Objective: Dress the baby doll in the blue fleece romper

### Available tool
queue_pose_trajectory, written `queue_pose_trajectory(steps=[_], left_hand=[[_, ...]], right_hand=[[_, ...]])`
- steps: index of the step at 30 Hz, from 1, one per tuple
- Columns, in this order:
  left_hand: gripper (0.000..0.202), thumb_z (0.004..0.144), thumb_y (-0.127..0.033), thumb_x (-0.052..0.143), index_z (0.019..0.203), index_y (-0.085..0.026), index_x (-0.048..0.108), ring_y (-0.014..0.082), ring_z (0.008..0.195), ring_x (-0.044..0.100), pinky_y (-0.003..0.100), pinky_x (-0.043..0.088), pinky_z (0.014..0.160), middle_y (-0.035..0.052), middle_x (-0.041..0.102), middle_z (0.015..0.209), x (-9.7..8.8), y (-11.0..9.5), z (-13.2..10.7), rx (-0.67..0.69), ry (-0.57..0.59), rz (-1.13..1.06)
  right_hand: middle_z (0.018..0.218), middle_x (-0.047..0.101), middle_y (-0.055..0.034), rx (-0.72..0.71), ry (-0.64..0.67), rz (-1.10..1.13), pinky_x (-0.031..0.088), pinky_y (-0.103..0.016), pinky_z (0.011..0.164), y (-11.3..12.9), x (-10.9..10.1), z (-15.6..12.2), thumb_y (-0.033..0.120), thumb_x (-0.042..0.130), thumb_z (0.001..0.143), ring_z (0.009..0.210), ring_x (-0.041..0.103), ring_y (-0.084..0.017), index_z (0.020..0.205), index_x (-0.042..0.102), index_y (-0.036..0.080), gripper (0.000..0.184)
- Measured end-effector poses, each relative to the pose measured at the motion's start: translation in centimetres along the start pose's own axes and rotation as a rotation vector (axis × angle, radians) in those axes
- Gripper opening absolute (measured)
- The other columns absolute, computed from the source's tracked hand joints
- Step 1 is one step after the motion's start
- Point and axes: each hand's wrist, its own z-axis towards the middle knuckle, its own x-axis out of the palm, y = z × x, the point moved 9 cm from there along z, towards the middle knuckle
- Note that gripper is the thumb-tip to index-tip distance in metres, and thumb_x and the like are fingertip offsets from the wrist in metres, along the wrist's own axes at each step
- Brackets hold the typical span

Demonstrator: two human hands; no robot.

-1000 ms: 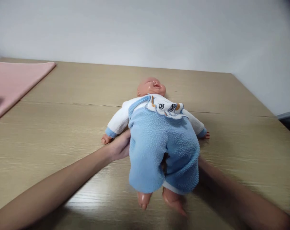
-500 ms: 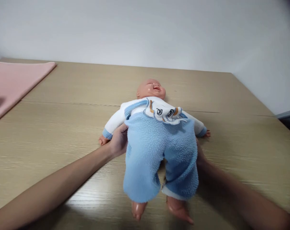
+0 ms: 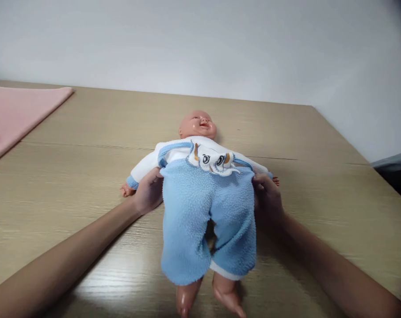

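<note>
A baby doll (image 3: 197, 124) lies on its back, head away from me, in a white top with blue cuffs. Blue fleece overalls (image 3: 190, 212) cover its legs, with an embroidered animal face and blue straps at the chest. At the left side of the waist, my left hand (image 3: 150, 191) pinches the overalls' edge. Across from it, my right hand (image 3: 267, 198) is closed on the opposite edge; some of its fingers are hidden behind the cloth. The doll's bare feet stick out of the trouser legs at the bottom.
The doll lies on a light wooden table (image 3: 319, 212) with a seam running across it. A folded pink cloth (image 3: 21, 110) covers the far left corner. Behind stands a pale wall (image 3: 193, 48); something dark sits past the right edge.
My right hand, mostly hidden behind the overalls before, now shows gripping their right edge. The view has shifted, so the doll appears further left. My left hand keeps its hold.
</note>
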Motion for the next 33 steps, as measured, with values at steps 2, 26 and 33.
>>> queue_pose_trajectory(steps=[2, 26, 33], left_hand=[[0.027, 0.068, -0.04, 0.083, 0.07, -0.025, 0.061, 0.0225, 0.07, 0.059, 0.039, 0.052, 0.066, 0.0029, 0.061, 0.069, -0.6, -0.5, -0.1, -0.017, 0.039, 0.035], [0.039, 0.104, -0.059, 0.079, 0.101, -0.023, 0.065, 0.0167, 0.076, 0.046, 0.031, 0.037, 0.071, -0.0021, 0.054, 0.085, -4.0, -3.7, 0.0, 0.361, -0.077, 0.349], [0.035, 0.104, -0.055, 0.079, 0.101, -0.023, 0.064, 0.0159, 0.077, 0.046, 0.031, 0.038, 0.073, -0.0028, 0.054, 0.087, -3.2, -4.2, 1.1, 0.459, -0.095, 0.282]], right_hand=[[0.078, 0.061, 0.0004, 0.021, 0.018, 0.079, 0.057, -0.036, 0.069, -0.2, 0.4, 0.3, 0.031, 0.071, 0.069, 0.064, 0.053, -0.021, 0.083, 0.067, 0.029, 0.015], [0.083, 0.066, -0.002, -0.468, 0.244, -0.539, 0.049, -0.033, 0.076, 6.9, 10.6, 5.7, 0.033, 0.066, 0.103, 0.079, 0.058, -0.02, 0.086, 0.062, 0.027, 0.019], [0.106, 0.069, -0.0014, -0.4, 0.331, -0.466, 0.053, -0.034, 0.089, 7.5, 13.2, 7.4, 0.015, 0.07, 0.088, 0.094, 0.066, -0.019, 0.105, 0.064, 0.026, 0.022]])
